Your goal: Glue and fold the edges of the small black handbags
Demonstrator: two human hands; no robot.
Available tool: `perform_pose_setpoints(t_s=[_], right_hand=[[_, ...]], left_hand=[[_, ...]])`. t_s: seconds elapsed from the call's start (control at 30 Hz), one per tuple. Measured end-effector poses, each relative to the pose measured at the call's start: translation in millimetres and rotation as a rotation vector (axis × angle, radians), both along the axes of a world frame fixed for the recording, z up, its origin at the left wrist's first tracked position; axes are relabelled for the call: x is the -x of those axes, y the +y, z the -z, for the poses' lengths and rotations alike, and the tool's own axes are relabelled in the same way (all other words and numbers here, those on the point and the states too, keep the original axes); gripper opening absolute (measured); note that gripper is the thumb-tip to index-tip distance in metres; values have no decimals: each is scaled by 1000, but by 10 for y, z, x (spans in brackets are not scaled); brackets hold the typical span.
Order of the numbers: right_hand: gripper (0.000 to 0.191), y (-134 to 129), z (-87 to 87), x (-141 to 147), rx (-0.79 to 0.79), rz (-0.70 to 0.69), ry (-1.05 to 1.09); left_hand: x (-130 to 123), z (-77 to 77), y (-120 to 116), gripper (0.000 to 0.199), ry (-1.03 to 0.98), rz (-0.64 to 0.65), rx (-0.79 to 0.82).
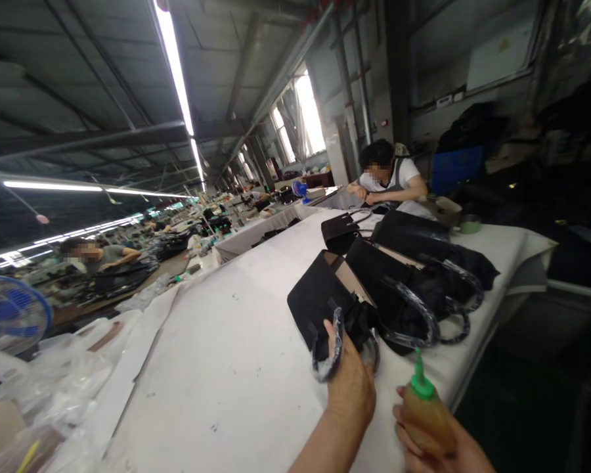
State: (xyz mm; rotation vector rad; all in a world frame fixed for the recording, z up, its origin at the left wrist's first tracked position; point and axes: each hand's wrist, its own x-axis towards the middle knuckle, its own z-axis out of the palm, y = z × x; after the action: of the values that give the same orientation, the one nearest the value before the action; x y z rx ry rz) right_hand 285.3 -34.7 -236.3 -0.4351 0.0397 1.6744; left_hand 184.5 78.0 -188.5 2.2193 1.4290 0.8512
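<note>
My left hand (352, 381) reaches in by the plastic-wrapped handles of the nearest black handbag (312, 295) and grips it near its top edge; some fingers are hidden behind the bag. That handbag lies on the white table (217, 355), its handles towards me. In my right hand (453, 447), fingers wrap round a squeeze bottle (426, 420) with a green nozzle pointing up and amber-brown contents. The bottle is apart from the bag, over the table's right edge. Just beyond lies a second black handbag (381, 279), its handles also wrapped in clear plastic.
More black bags (408, 226) lie further along the table. At its far end a co-worker (389, 177) bends over work, near a green tin (469, 224). Clear plastic (64, 374) and a blue fan (12, 312) are on the left. Another person (98, 256) works beyond.
</note>
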Motion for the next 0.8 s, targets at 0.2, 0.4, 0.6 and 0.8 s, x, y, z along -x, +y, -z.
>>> perform_pose_setpoints(t_s=[0.2,0.4,0.6,0.8], right_hand=[[20,66,-132,149,55,44,-14],[22,73,-127,157,98,73,-136],[20,96,-160,208,94,65,-179],[30,71,-164,223,129,20,-193]], left_hand=[[235,-26,-132,75,245,73,-17],[536,-69,-285,63,59,278,222],[676,-90,-386,65,24,323,310],[709,-196,-673,70,-181,287,584]])
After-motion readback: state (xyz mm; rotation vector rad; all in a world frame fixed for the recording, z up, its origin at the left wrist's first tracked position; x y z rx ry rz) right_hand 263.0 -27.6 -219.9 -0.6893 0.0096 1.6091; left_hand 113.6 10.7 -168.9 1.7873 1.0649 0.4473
